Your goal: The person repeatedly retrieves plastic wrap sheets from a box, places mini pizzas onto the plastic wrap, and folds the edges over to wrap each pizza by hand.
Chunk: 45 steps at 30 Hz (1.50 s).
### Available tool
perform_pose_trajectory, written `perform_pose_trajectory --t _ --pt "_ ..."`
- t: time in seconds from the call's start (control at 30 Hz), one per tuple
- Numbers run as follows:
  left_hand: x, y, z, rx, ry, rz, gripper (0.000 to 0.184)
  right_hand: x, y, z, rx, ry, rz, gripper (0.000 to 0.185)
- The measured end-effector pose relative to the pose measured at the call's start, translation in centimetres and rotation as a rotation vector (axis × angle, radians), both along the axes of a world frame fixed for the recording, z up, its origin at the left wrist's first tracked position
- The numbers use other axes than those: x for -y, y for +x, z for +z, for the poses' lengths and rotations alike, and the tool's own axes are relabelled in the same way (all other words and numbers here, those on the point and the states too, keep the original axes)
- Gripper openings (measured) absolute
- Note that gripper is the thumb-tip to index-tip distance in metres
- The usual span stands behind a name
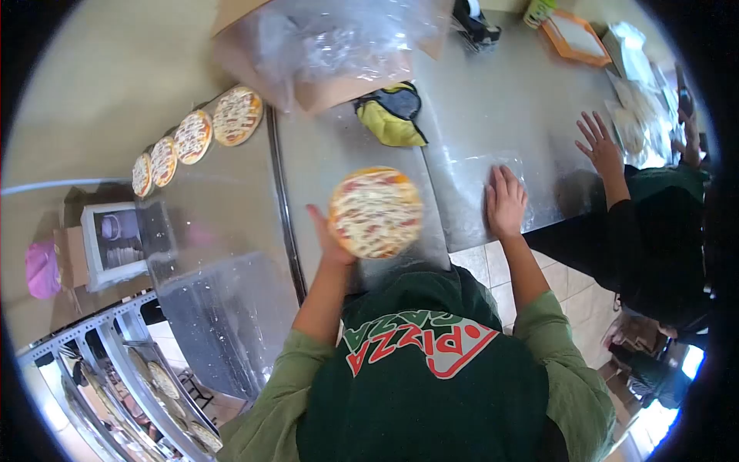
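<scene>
My left hand [331, 240] holds a small round pizza [376, 212] above the metal table; the thumb shows at its left edge and the other fingers are hidden beneath. Shredded cheese and reddish strips cover the pizza's top. To the right, my right hand [506, 202] rests flat with fingers stretched out on a clear plastic bag [477, 173] lying on the table. Beyond the pizza sits a yellow and black cloth item [392, 115], possibly a cap.
Several pizzas [194, 137] stand in a row at the far left. A cardboard box [339, 88] with clear plastic bags [339, 38] is at the back. On the right, a co-worker's hand [603, 150] hovers near stacked packages [639, 115]. A metal rack [127, 339] holds pizzas at lower left.
</scene>
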State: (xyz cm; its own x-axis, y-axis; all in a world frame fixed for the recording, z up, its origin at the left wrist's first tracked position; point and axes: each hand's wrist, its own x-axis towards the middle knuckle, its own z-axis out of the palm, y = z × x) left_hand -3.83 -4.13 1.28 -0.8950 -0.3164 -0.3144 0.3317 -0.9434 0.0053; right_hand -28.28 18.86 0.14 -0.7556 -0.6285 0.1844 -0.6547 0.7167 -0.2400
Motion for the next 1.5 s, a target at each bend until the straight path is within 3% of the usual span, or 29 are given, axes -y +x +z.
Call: perform_pose_trajectory --t 0.1,0.2,0.3,0.33,0.4,0.53,0.57,0.63,0.7,0.73,0.8,0.83,0.9,0.93,0.97,1.03,1.07,1.1,1.13,1.23,1.27,1.37,1.4,1.43,1.5 --pt "-3.7 -5.3 -0.1 0.106 0.029 -0.271 0.106 -1.0 -0.9 -0.2 0.127 -0.12 -0.004 0.036" --pt "-6.0 -8.4 -0.4 0.051 0.012 -0.401 0.106 -1.7 -1.5 0.3 0.178 -0.22 0.005 0.03" --pt "-6.7 -9.6 -0.4 0.2 -0.046 -0.474 0.109 -2.3 -1.8 0.2 0.151 -0.254 0.001 0.029" --pt "-6.7 -9.4 -1.0 0.245 -0.105 -0.44 0.097 -2.5 -1.7 0.2 0.136 -0.26 0.0 0.029" --pt "-5.9 -8.3 -3.4 0.381 -0.446 -0.391 0.084 -2.7 -1.1 1.1 0.086 -0.291 -0.03 0.029" --pt "-3.6 -5.6 -0.2 0.835 -0.907 -0.315 0.055 -0.6 4.1 5.1 0.148 -0.368 0.127 0.026" --pt "-2.5 -4.8 0.3 0.943 -1.229 -0.303 0.054 -0.7 5.9 0.9 0.317 -0.327 0.237 0.023" --pt "-0.2 -3.8 0.9 1.122 -1.884 -0.248 0.052 3.1 11.3 4.1 0.376 -0.187 0.582 0.027" --pt "0.9 -3.1 0.5 1.326 -2.273 -0.19 0.043 5.8 15.1 1.7 0.394 -0.111 0.881 0.027" --pt "1.3 -2.7 0.0 1.427 -2.467 -0.153 0.038 6.5 16.6 0.3 0.311 -0.07 0.889 0.027" --pt "2.3 -2.5 -1.5 1.281 -2.486 -0.272 0.032 7.5 18.6 -1.2 0.145 0.009 0.9 0.028" --pt "2.8 -2.7 -2.0 1.206 -2.493 -0.328 0.029 7.5 18.6 -1.3 0.195 -0.02 0.892 0.025" --pt "3.4 -3.3 -2.1 1.16 -2.208 -0.425 0.023 6.8 17.7 -1.0 0.293 -0.075 0.875 0.018" --pt "3.3 -3.8 -0.9 1.133 -2.066 -0.469 0.02 6.1 17.4 -0.5 0.432 -0.237 0.682 0.015" --pt "3.1 -4.1 0.3 1.033 -1.614 -0.46 0.019 5.1 17.0 0.1 0.564 -0.395 0.483 0.011" --pt "1.9 -5.1 4.2 0.783 -0.726 -0.404 0.021 2.7 16.1 1.3 0.894 -0.708 0.007 0.008" --pt "0.7 -5.3 4.5 0.778 -0.795 -0.303 0.021 1.6 15.4 1.8 1.084 -0.861 -0.28 0.008" --pt "-1.1 -5.5 4.6 0.771 -0.866 -0.204 0.021 0.5 14.8 2.2 1.202 -1.113 -0.403 0.011" --pt "-2.6 -5.8 4.5 0.759 -0.94 -0.108 0.021 -0.5 14.2 1.7 1.199 -1.096 -0.429 0.011" --pt "-5.2 -6.2 1.1 0.503 -2.235 0.138 0.028 -2.6 12.9 -0.4 1.184 -0.958 -0.461 0.011" --pt "-5.4 -6.2 -0.2 0.443 -2.328 -0.088 0.059 -3.1 12.4 -1.0 1.183 -0.9 -0.462 0.011" --pt "-7.1 -8.2 1.0 0.506 -2.705 -0.19 0.088 -5.2 8.6 -0.4 0.402 -0.635 -0.343 0.019" --pt "-7.3 -8.5 0.3 0.53 -2.706 -0.342 0.106 -5.7 6.5 1.2 0.14 -0.538 -0.374 0.021" --pt "-7.4 -8.8 0.0 0.513 -2.718 -0.355 0.106 -6.1 4.5 2.5 -0.119 -0.433 -0.397 0.024" --pt "-7.7 -9.1 0.0 0.491 -2.744 -0.377 0.106 -7.5 2.2 1.7 -0.033 -0.307 -0.431 0.024"
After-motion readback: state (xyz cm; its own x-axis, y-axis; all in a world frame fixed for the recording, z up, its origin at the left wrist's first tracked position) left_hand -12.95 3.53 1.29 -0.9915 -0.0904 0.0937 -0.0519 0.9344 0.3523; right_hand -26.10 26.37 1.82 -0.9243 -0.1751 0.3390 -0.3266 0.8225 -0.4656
